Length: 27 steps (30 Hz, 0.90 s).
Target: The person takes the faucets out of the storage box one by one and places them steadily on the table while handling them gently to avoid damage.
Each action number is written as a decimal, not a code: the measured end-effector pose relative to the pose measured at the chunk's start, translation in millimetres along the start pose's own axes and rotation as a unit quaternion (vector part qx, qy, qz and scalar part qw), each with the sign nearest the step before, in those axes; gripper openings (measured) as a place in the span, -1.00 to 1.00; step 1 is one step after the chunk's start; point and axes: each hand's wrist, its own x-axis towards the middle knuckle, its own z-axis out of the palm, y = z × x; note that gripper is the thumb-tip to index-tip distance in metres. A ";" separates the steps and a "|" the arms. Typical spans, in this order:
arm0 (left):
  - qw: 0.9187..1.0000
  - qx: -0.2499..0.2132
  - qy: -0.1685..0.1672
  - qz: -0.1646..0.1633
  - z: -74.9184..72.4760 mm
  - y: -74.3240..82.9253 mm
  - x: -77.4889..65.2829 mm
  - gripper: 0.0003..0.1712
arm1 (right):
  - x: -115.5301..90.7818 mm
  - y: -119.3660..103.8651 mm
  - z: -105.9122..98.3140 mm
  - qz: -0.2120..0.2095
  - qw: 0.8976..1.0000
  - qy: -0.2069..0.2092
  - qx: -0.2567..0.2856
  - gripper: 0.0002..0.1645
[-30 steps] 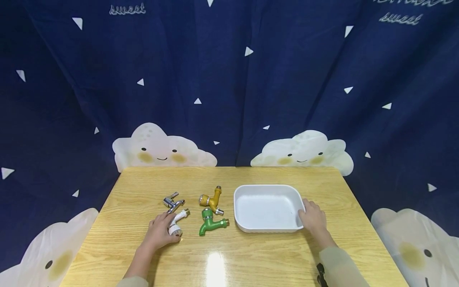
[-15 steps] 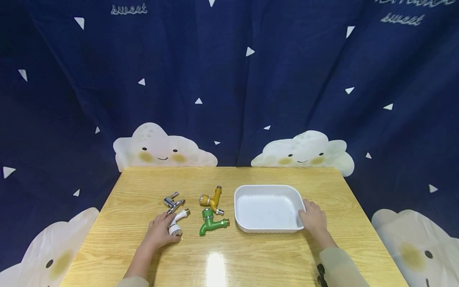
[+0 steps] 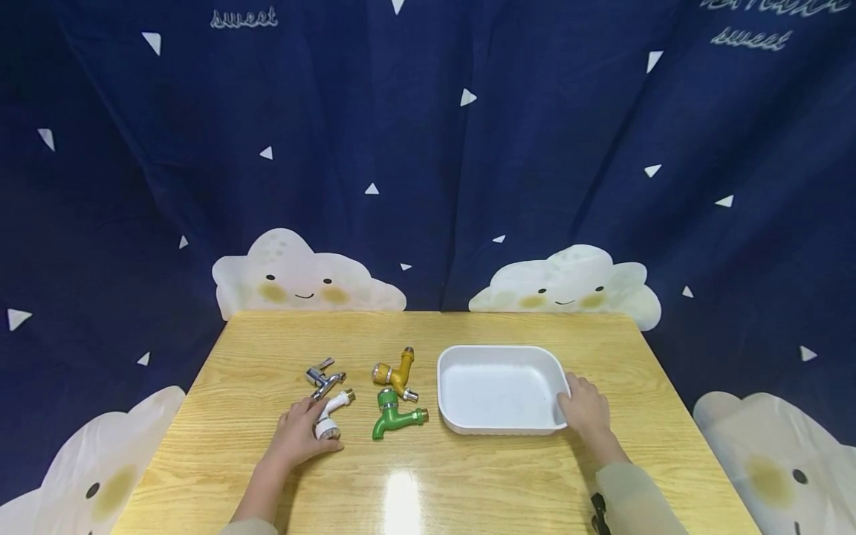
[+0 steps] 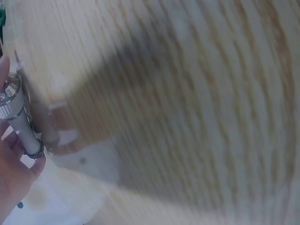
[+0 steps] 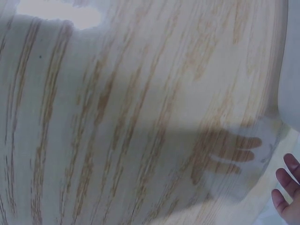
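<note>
- The pale wooden desk (image 3: 428, 475) has a glossy top with a bright glare patch at 6 o'clock; by that look, anything dropped or nudged on it may slide rather than stay put.
- The shallow white rectangular plastic tray (image 3: 498, 388) sits at about 3 o'clock from the desk's middle. The right hand (image 3: 583, 405) rests against its right rim at the near corner, fingers (image 3: 567, 391) lightly curled over the edge; whether it truly pinches the rim cannot be told. A light tray held at only one corner could pivot or skid if bumped.
- The left hand (image 3: 299, 435) lies at about 8 o'clock, its fingers curled round the small white plastic faucet with a chrome end (image 3: 329, 414). The left wrist view shows only the fingertips on the smooth barrel (image 4: 21, 129); such a shallow hold could let it twist out or slip when lifted.
- The green plastic faucet (image 3: 394, 416) lies just to the 3 o'clock side of the white one, between it and the tray; a low carry towards the tray could clip it and knock it away.
- The yellow plastic faucet (image 3: 396, 371) lies just behind the green one, so one being struck could shove the other.
- The chrome metal faucet (image 3: 324, 377) lies close behind the left hand, at 12 o'clock from it; the knuckles could brush it on rising.
</note>
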 end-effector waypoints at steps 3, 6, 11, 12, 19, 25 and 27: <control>1.000 0.002 -0.003 -0.005 0.3 0.9 -0.4 0.12 | 0.0 0.2 -0.2 0.000 1.000 0.000 0.001 -0.39; 1.000 0.000 -0.001 -0.009 0.6 2.0 -0.8 0.13 | -0.1 0.6 -0.1 0.000 1.000 -0.001 0.002 -0.40; 1.000 -0.003 0.030 0.005 3.4 2.9 -0.2 0.09 | -0.3 0.7 -1.2 0.004 1.000 -0.002 -0.002 -0.41; 0.999 -0.003 0.042 0.008 3.8 2.9 0.1 0.08 | -0.2 0.2 -1.6 0.005 1.000 -0.005 -0.001 -0.40; 0.996 0.004 0.088 0.015 4.7 5.7 8.9 0.03 | 1.4 -4.3 -6.8 0.002 1.000 -0.028 0.007 -0.42; 0.997 -0.020 0.078 0.014 -2.2 18.8 23.2 0.00 | 3.5 -0.6 -11.7 -0.010 0.998 -0.052 0.038 -0.45; 0.996 -0.029 0.081 0.018 -6.4 23.1 29.4 0.00 | 5.4 1.4 -14.9 -0.009 0.995 -0.074 0.059 -0.44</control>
